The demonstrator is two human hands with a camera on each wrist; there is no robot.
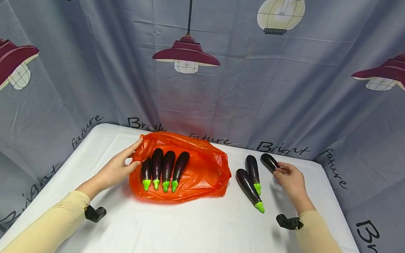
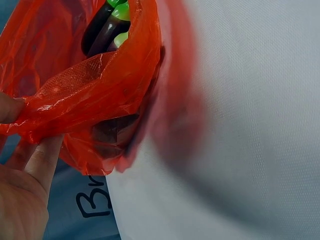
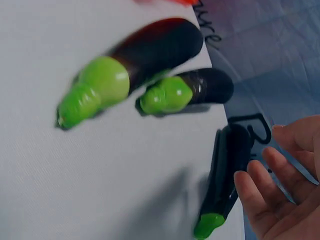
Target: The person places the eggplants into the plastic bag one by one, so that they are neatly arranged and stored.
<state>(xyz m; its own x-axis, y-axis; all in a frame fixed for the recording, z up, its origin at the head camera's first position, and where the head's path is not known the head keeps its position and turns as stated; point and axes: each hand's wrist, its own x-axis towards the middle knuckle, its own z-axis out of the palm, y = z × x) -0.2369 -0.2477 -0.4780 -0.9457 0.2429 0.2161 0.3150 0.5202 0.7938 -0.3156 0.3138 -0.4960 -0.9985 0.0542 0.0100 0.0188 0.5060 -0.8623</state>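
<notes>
Red plastic bag (image 1: pixel 206 177) is gaping on the far part of a white desk (image 1: pixel 181 249), left of centre, with a grey curtain (image 1: pixel 230 104) hanging beyond. The left hand (image 1: pixel 115 170) is pinching the bag's left rim between thumb and fingers. Over to the right, the right hand (image 1: pixel 292 183) is holding its fingers loosely spread at a single eggplant (image 1: pixel 269 162) by the far edge; whether they are touching it, I cannot tell. Four eggplants (image 1: pixel 168 165) are lying side by side in the bag's left half, green caps pointing near. Two more eggplants (image 1: pixel 247 185) are lying just right of the bag, caps pointing near and right.
</notes>
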